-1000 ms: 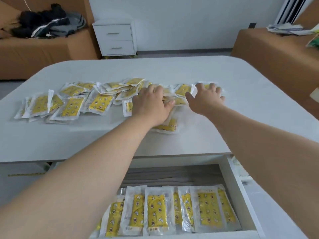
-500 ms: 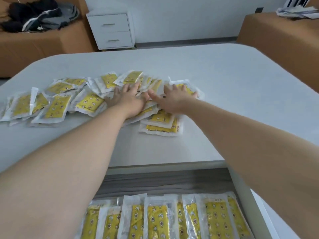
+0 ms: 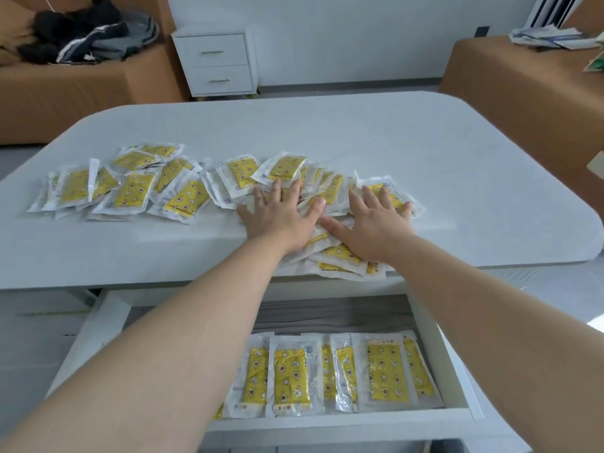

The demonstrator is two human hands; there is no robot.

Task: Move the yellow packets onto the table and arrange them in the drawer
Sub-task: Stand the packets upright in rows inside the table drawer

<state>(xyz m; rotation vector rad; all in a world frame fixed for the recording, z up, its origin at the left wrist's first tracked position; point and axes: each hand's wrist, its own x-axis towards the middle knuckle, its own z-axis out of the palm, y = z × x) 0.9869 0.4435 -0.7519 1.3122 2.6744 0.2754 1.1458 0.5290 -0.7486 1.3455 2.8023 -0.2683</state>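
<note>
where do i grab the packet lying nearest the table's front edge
Pinch the clear sealed border of the packet, coming from the drawer side. It lies flat, leaving no side to wrap, but that border reaches the table rim, so a thumb probably slips under.

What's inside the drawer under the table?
A row of yellow packets lies flat in the drawer, with bare grey bottom behind them. The left arm covers the drawer's left part, so anything there is hidden.

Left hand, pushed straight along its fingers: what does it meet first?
Likely the yellow packet lying just past the fingertips of the left hand; beyond it, only bare table shows.
</note>
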